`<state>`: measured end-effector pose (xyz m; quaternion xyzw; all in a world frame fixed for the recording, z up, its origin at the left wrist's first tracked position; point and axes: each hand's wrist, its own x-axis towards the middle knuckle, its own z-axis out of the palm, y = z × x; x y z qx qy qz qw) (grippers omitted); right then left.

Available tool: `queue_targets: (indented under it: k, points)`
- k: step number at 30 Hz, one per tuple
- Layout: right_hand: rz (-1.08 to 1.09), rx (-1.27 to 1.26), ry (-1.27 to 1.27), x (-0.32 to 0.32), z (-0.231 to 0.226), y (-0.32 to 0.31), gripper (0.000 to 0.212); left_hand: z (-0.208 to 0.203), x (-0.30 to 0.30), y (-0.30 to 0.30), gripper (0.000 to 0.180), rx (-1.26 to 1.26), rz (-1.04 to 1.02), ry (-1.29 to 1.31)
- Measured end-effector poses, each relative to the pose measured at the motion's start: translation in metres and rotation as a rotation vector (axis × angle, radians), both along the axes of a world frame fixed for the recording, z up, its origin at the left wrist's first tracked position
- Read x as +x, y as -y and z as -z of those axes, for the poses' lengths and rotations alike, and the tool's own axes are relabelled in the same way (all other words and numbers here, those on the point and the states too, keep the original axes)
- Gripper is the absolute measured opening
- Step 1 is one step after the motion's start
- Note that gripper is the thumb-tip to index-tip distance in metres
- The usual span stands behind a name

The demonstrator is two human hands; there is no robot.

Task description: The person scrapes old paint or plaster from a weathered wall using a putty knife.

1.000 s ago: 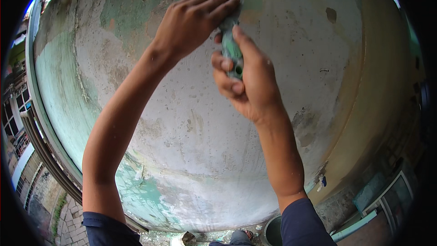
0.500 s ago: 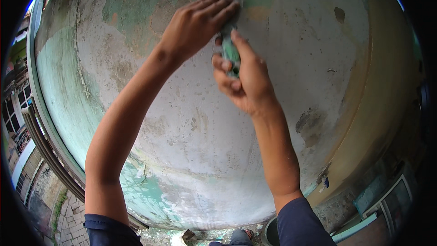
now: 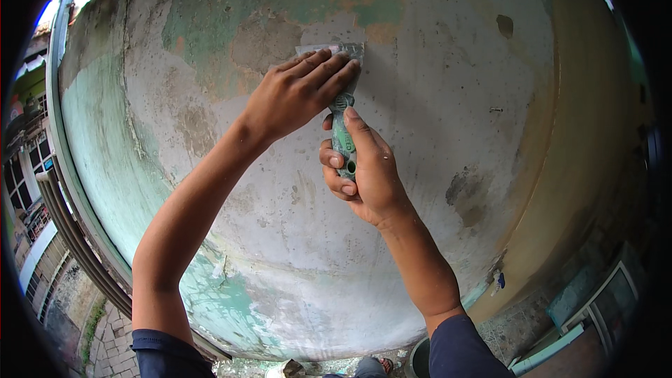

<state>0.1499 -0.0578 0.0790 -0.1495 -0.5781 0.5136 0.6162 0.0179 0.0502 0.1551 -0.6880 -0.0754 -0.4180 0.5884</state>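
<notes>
A putty knife with a green handle (image 3: 342, 141) and a flat metal blade (image 3: 329, 49) lies against a worn grey wall (image 3: 434, 98) with patches of green and orange paint. My right hand (image 3: 367, 175) grips the handle from below. My left hand (image 3: 297, 91) lies flat on the blade, fingers stretched out and pressing it to the wall. Most of the blade is hidden under those fingers.
A grey pipe and window frames (image 3: 70, 231) run along the left edge. The wall turns ochre (image 3: 567, 168) at the right. Below are a foot in a sandal (image 3: 371, 367), a dark bucket rim (image 3: 418, 360) and boards (image 3: 560, 336) at the lower right.
Both hands and the knife have slid down the wall, from the top of the view toward its middle. The grip stays the same.
</notes>
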Motion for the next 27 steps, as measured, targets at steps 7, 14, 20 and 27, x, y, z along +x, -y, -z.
queue_targets:
  k: [7, 14, 20, 27]
  points:
    - [-0.021, 0.001, -0.006, -0.002, -0.013, -0.006, 0.037, -0.01, -0.001, -0.005, 0.048, -0.006, 0.017, 0.032]
    - [-0.002, 0.021, -0.012, -0.017, -0.036, -0.007, 0.032, -0.039, -0.012, -0.017, 0.047, 0.025, 0.071, -0.019]
    - [0.054, 0.019, -0.032, -0.008, -0.025, -0.012, 0.033, -0.031, -0.005, -0.014, 0.053, 0.054, 0.05, -0.037]
    - [0.003, -0.039, -0.039, -0.014, -0.03, -0.008, 0.032, -0.029, -0.004, -0.008, 0.054, 0.03, -0.014, 0.017]
